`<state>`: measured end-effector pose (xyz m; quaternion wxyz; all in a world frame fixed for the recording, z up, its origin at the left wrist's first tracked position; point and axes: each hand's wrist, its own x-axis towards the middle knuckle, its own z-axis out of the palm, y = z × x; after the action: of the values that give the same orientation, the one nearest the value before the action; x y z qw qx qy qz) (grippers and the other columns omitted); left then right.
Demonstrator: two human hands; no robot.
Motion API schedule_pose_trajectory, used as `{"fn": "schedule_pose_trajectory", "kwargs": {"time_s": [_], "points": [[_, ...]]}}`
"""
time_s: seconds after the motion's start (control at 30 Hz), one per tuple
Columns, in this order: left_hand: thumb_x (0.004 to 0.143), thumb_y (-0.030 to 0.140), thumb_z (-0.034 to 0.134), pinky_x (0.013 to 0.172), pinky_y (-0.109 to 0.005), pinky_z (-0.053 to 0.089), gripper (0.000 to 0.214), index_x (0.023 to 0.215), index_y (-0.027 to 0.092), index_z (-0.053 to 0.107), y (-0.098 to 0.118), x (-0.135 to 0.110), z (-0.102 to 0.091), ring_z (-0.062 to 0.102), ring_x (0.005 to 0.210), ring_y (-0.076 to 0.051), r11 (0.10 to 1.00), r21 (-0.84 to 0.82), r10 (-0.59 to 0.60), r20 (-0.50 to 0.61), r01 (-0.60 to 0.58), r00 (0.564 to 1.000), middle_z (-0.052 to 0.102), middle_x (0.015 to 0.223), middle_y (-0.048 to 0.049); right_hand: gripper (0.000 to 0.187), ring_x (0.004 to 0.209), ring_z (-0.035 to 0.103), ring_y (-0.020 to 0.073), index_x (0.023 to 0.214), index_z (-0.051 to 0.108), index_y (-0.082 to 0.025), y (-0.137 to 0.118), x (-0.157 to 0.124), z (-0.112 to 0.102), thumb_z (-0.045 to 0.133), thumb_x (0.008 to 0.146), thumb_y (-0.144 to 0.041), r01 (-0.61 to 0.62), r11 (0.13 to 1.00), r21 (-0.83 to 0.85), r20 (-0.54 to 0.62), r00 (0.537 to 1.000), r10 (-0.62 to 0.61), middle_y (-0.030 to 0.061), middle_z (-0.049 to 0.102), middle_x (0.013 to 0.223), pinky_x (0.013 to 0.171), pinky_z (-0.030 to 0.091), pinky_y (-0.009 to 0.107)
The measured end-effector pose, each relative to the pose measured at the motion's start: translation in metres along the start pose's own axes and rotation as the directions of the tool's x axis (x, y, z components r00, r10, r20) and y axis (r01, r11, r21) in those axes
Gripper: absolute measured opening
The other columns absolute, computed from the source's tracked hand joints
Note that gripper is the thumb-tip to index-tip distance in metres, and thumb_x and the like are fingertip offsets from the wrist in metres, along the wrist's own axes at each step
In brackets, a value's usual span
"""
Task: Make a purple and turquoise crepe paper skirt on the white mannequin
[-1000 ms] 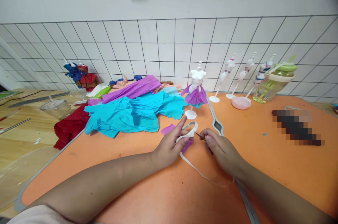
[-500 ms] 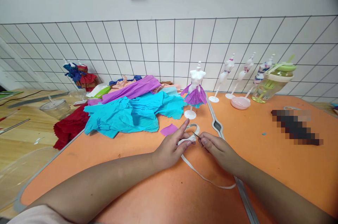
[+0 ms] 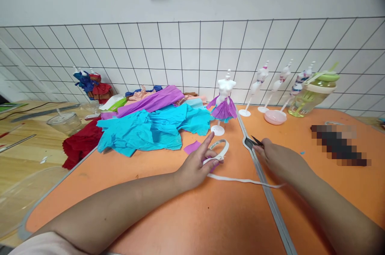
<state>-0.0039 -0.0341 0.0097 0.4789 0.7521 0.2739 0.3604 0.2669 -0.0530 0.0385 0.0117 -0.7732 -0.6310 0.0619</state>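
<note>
My left hand [image 3: 200, 162] is closed around the lower edge of a roll of white tape [image 3: 223, 150], its index finger pointing up. A bit of purple paper [image 3: 213, 166] shows under the thumb. From that hand a narrow white strip [image 3: 240, 180] runs right, toward my other wrist; whether it is held there I cannot tell. My right hand [image 3: 278, 158] grips dark, pointed tweezers [image 3: 258, 141] above the grey seam. Just beyond the roll stands a small white dress form [image 3: 225, 86] in a purple skirt [image 3: 227, 108]. A purple scrap [image 3: 192, 147] lies left of the roll.
Turquoise crepe paper [image 3: 144, 130] and a purple sheet [image 3: 150, 102] are heaped at the back left. More small dress forms [image 3: 258, 82], a pink dish [image 3: 275, 117] and a green bottle [image 3: 315, 90] stand at the back right. A grey seam [image 3: 270, 199] crosses the orange table.
My right hand has moved right, away from the roll, with the tweezers. The white strip has swung up and is straighter. My left hand stays with the roll.
</note>
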Motion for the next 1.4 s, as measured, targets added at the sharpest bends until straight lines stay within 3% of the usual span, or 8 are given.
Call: {"fn": "schedule_pose_trajectory", "kwargs": {"time_s": [0.57,0.7,0.8,0.9,1.0,1.13,1.27,1.4], "points": [[0.091,0.024,0.054,0.087,-0.034,0.049,0.077,0.153,0.025,0.009,0.0,-0.003,0.004,0.066,0.096,-0.019,0.998,0.007,0.054,0.047,-0.055,0.997,0.071,0.102,-0.0073,0.028,0.085,0.067,0.0332,0.093,0.059,-0.017,0.025,0.004,0.008,0.043,0.091,-0.04,-0.149,0.97,-0.192,0.176,0.967,0.183,0.0153,0.068,0.093,0.065,0.049,0.044],[0.091,0.021,0.052,0.088,-0.035,0.049,0.076,0.153,0.024,0.007,-0.002,-0.003,0.006,0.066,0.099,-0.019,0.992,0.037,0.118,0.073,-0.121,0.99,0.071,0.102,-0.0077,0.043,0.098,0.065,0.0307,0.128,0.05,-0.024,0.0,-0.013,-0.006,0.048,0.088,-0.038,0.158,0.987,-0.008,-0.129,0.979,-0.158,0.0122,0.063,0.119,0.07,0.051,0.042],[0.092,0.019,0.05,0.092,-0.036,0.047,0.075,0.153,0.023,0.007,-0.003,-0.003,0.006,0.066,0.099,-0.019,0.973,0.097,0.197,0.116,-0.209,0.973,0.072,0.102,-0.0072,0.055,0.107,0.062,0.0225,0.143,0.036,-0.029,-0.027,-0.03,-0.008,0.048,0.09,-0.036,0.617,0.752,0.23,-0.189,0.787,-0.588,0.009,0.056,0.135,0.082,0.051,0.034],[0.092,0.023,0.051,0.097,-0.039,0.044,0.07,0.151,0.024,0.013,-0.002,-0.003,0.004,0.062,0.104,-0.02,0.928,0.23,0.27,0.124,-0.293,0.955,0.07,0.106,-0.007,0.036,0.1,0.065,0.019,0.126,0.057,-0.028,-0.04,-0.034,-0.002,0.042,0.094,-0.03,0.721,0.606,0.335,-0.16,0.678,-0.717,0.0054,0.067,0.118,0.082,0.05,0.03],[0.083,0.036,0.065,0.101,-0.045,0.039,0.077,0.147,0.023,0.025,0.003,-0.003,-0.001,0.049,0.12,-0.027,0.828,0.498,0.277,0.037,-0.258,0.96,0.056,0.13,-0.0133,0.032,0.094,0.066,0.0192,0.119,0.063,-0.031,-0.028,-0.022,0.001,0.043,0.094,-0.033,0.632,0.713,0.303,-0.292,0.774,-0.562,0.0026,0.07,0.112,0.078,0.049,0.03],[0.078,0.05,0.066,0.095,-0.048,0.041,0.051,0.115,0.017,0.055,0.012,-0.003,-0.008,0.05,0.112,-0.032,0.568,0.819,0.084,0.045,-0.085,0.995,0.055,0.121,-0.0152,0.034,0.081,0.066,0.0239,0.108,0.07,-0.026,0.017,0.004,-0.007,0.044,0.094,-0.042,0.195,0.97,0.146,-0.493,0.864,-0.1,0.0084,0.071,0.103,0.058,0.043,0.031],[0.078,0.063,0.058,0.075,-0.04,0.047,0.049,0.089,0.015,0.061,0.018,-0.002,-0.011,0.058,0.085,-0.028,0.369,0.929,-0.216,0.1,-0.014,0.971,0.061,0.089,-0.0103,0.047,0.069,0.063,0.0269,0.111,0.071,-0.022,0.062,0.024,-0.011,0.036,0.095,-0.048,-0.084,0.995,0.048,-0.369,0.925,0.096,0.0194,0.071,0.096,0.048,0.033,0.033],[0.088,0.043,0.052,0.069,-0.036,0.045,0.03,0.093,0.016,0.061,0.016,0.0,-0.009,0.06,0.084,-0.025,0.353,0.931,-0.209,0.174,-0.092,0.962,0.062,0.092,-0.0096,0.052,0.07,0.064,0.0298,0.115,0.07,-0.024,0.083,0.036,-0.004,0.037,0.092,-0.056,-0.199,0.979,0.044,-0.21,0.956,0.204,0.0208,0.071,0.092,0.051,0.035,0.036]]}}
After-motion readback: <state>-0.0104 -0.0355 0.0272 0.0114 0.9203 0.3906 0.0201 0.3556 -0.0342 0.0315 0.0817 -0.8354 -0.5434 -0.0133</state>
